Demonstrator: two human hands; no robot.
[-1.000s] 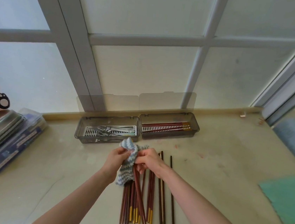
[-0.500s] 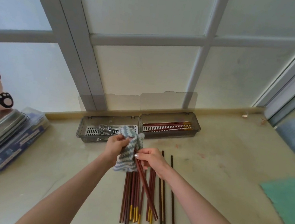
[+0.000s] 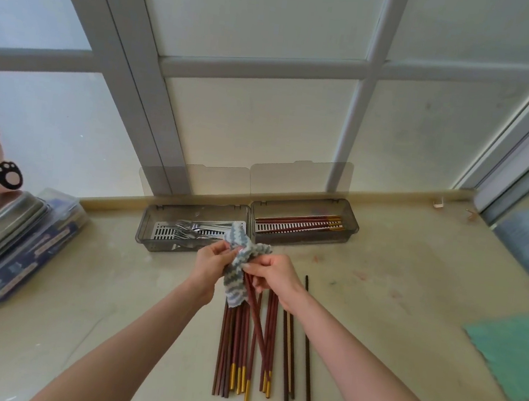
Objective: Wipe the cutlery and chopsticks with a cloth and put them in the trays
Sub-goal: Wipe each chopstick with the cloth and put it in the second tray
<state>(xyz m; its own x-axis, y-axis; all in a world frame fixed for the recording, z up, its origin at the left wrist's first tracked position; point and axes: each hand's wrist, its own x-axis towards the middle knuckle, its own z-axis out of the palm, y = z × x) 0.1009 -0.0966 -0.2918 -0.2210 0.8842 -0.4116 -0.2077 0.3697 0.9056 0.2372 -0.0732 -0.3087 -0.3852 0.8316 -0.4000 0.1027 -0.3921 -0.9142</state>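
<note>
On the pale counter point(image 3: 115, 282), under the big window point(image 3: 359, 112), two grey trays sat side by side by the wall. The chopstick tray point(image 3: 351, 225) had a few red chopsticks lying in it. The fork tray point(image 3: 155, 221) touched its left side and had shiny forks in it. A green sheet point(image 3: 516, 354) lay far to the right of the chopstick tray. A blue box point(image 3: 29, 259) with a metal lid lay far to its left.

A pile of chopsticks point(image 3: 233, 345) lay flat in front of the chopstick tray, gold tips pointing at the person. Both hands were up over the far end of that pile.

The left hand point(image 3: 212, 260) had its fingers curled tight round the striped cloth point(image 3: 237, 279). The cloth was bunched round the top ends of the held chopsticks point(image 3: 259, 325). The right hand point(image 3: 276, 274) pinched those sticks just under the cloth, with thumb and fingers curled on them. The sticks slanted down from the cloth toward the person. Whether their gold tips touched the pile could not be told.
</note>
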